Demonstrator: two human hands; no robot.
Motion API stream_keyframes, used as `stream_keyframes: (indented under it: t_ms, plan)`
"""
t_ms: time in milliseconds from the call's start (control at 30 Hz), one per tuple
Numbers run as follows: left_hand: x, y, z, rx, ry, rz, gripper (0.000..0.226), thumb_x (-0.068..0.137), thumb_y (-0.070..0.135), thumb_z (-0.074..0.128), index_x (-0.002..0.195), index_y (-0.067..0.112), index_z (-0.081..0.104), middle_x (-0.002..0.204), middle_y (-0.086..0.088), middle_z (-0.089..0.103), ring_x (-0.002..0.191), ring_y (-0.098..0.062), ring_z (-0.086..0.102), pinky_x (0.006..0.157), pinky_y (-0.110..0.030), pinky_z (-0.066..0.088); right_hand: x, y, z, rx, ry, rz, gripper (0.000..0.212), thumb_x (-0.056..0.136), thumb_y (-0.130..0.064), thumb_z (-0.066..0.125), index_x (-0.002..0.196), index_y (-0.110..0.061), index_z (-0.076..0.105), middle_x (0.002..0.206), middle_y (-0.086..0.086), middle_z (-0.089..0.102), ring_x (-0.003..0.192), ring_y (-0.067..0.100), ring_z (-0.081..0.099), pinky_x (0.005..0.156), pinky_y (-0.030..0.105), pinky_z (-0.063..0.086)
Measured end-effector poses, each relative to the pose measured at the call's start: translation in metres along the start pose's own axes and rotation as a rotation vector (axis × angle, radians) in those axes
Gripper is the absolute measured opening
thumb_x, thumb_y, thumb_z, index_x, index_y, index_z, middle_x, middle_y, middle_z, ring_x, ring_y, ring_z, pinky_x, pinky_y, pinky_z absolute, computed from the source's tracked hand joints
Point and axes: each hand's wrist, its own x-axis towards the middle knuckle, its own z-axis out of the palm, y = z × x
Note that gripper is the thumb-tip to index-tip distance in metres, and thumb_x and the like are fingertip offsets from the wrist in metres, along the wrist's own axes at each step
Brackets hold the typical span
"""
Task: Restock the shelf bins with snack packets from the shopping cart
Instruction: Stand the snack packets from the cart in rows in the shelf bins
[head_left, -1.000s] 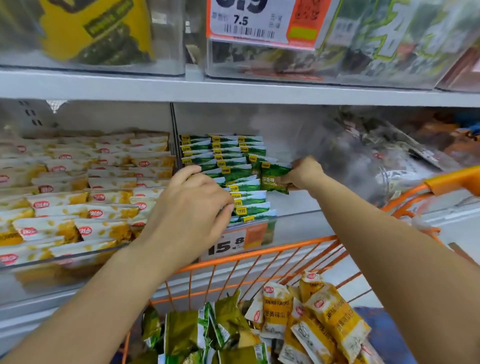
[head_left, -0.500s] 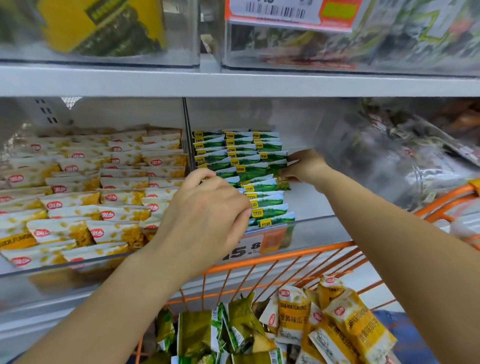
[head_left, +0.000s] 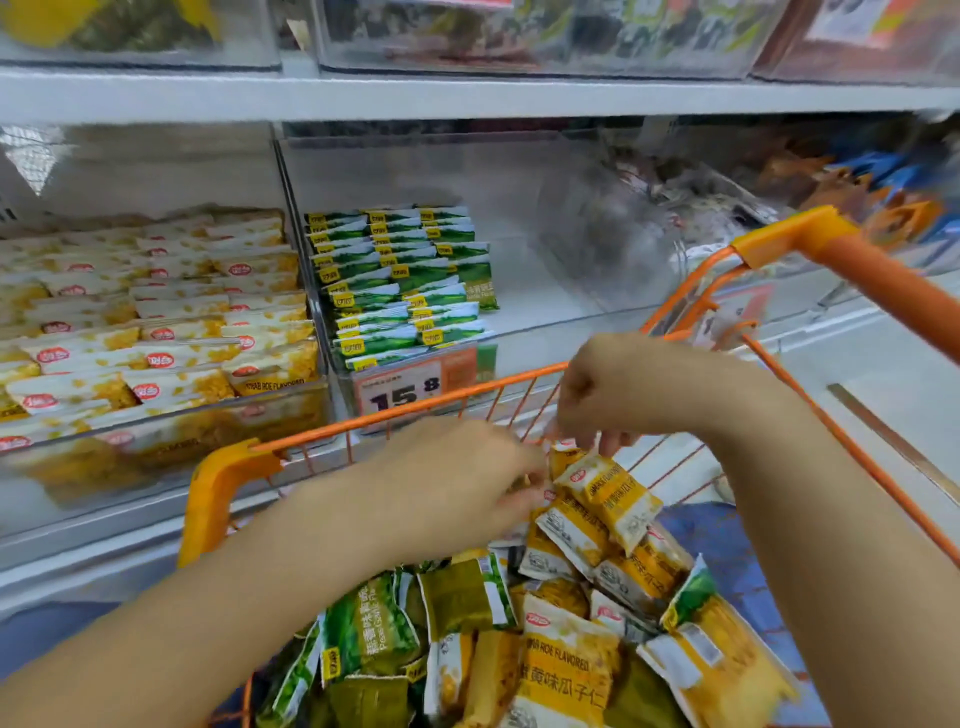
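An orange wire shopping cart (head_left: 415, 402) holds a heap of yellow snack packets (head_left: 566, 670) and green snack packets (head_left: 374, 629). My right hand (head_left: 623, 395) hangs over the cart's far end and its fingertips pinch the top of one yellow packet (head_left: 610, 491). To its left my left hand (head_left: 457, 478) reaches in, blurred, with its fingertips against the same cluster of yellow packets; its grip is unclear. On the shelf behind, a clear bin of green packets (head_left: 400, 280) is partly filled. A fuller bin of yellow-and-white packets (head_left: 156, 322) stands to its left.
A price tag reading 15.8 (head_left: 405, 389) hangs on the green bin's front. A clear bin of dark packets (head_left: 623, 234) sits to the right. The orange cart handle (head_left: 857, 260) crosses the right side. An upper shelf board (head_left: 467, 96) carries more bins.
Both hands have left the green packets in the shelf bin and dropped down into the cart. The view has tilted down toward the cart.
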Motion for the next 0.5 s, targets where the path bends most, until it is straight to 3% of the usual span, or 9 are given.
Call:
stream_keyframes:
  t_ms: [67,167,233,300,400,500]
  plan:
    - [0.001,0.0,0.017,0.073,-0.224,-0.056,0.034,0.097,0.048,0.043,0.121,0.028,0.056,0.111,0.001,0.065,0.1,-0.022,0.061,0.07,-0.032,0.048,-0.004,0.01,0.023,-0.258,-0.053,0.085,0.038,0.084,-0.047,0.065,0.097,-0.011,0.068,0.094,0.005,0.07,0.087,0.021,0.066,0.076,0.032,0.054]
    - [0.002,-0.014,0.031,0.038,-0.279,-0.1,0.034,0.098,0.044,0.045,0.123,0.024,0.057,0.108,0.0,0.066,0.094,-0.019,0.061,0.072,-0.032,0.051,-0.004,0.024,0.064,-0.36,-0.142,0.193,0.064,0.086,-0.054,0.06,0.134,-0.013,0.047,0.122,0.006,0.058,0.11,0.025,0.057,0.082,0.034,0.048]
    - [0.001,-0.021,0.03,-0.042,-0.256,-0.131,0.033,0.099,0.039,0.045,0.125,0.025,0.057,0.108,0.004,0.067,0.089,-0.013,0.06,0.07,-0.029,0.049,-0.001,0.029,0.082,-0.365,-0.15,0.217,0.072,0.086,-0.04,0.064,0.144,-0.013,0.032,0.103,0.004,0.059,0.094,0.023,0.058,0.064,0.029,0.045]
    - [-0.002,-0.023,0.025,-0.126,-0.195,-0.155,0.031,0.099,0.039,0.045,0.124,0.026,0.059,0.102,0.009,0.068,0.088,-0.008,0.062,0.073,-0.028,0.051,0.0,0.03,0.082,-0.345,-0.079,0.193,0.07,0.084,-0.024,0.064,0.143,-0.011,0.03,0.08,0.002,0.049,0.072,0.019,0.052,0.05,0.026,0.037]
    - [-0.006,-0.02,0.017,-0.4,-0.067,-0.219,0.039,0.095,0.049,0.047,0.126,0.029,0.058,0.099,0.016,0.064,0.091,0.0,0.06,0.084,-0.022,0.05,-0.009,0.029,0.061,-0.057,-0.028,0.062,0.062,0.081,-0.03,0.069,0.134,-0.019,0.04,0.099,-0.001,0.055,0.086,0.017,0.055,0.064,0.027,0.046]
    - [-0.01,-0.015,-0.003,-0.803,0.021,-0.326,0.056,0.08,0.066,0.048,0.125,0.033,0.055,0.111,0.011,0.066,0.093,-0.004,0.066,0.087,-0.032,0.055,-0.023,0.009,0.046,0.268,0.029,-0.19,0.071,0.076,-0.031,0.077,0.136,-0.034,0.038,0.102,-0.014,0.051,0.086,0.007,0.056,0.074,0.024,0.05]
